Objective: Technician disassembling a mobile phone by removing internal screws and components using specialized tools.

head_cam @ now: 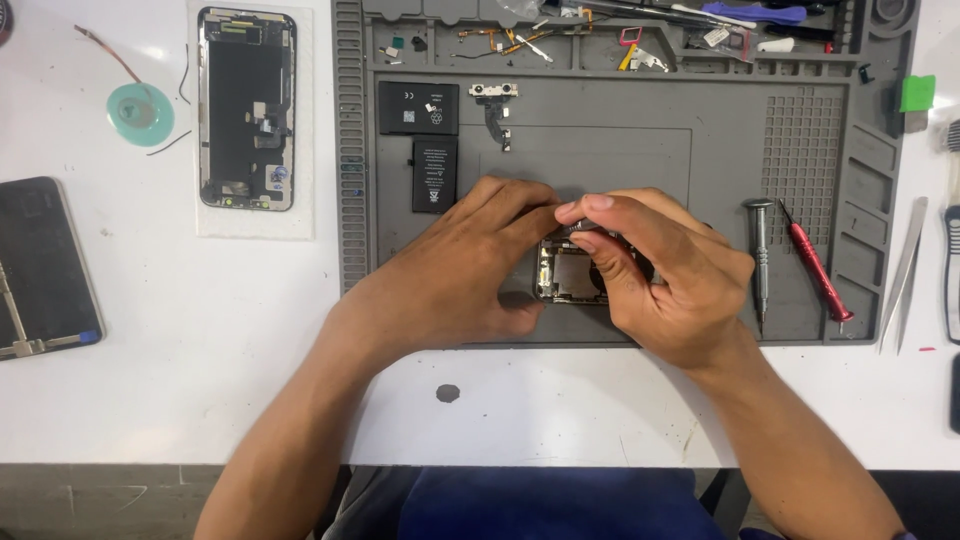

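An opened phone body (pixel 568 277) lies on the grey repair mat (pixel 720 160), mostly covered by both hands. My left hand (pixel 455 270) rests on its left side, fingers curled over the top edge. From the right, my right hand (pixel 650 270) comes in with thumb and forefinger pinched on a small dark part (pixel 582 231) at the phone's upper edge. What the part is stays unclear.
Two black batteries (pixel 420 108) (pixel 434 175) and a camera flex part (pixel 495 95) lie at the mat's upper left. Two screwdrivers (pixel 758 255) (pixel 815 265) lie at its right, with tweezers (pixel 905 270) beyond. A phone screen assembly (pixel 246 105), a solder wick reel (pixel 140 112) and a dark panel (pixel 42 265) sit left.
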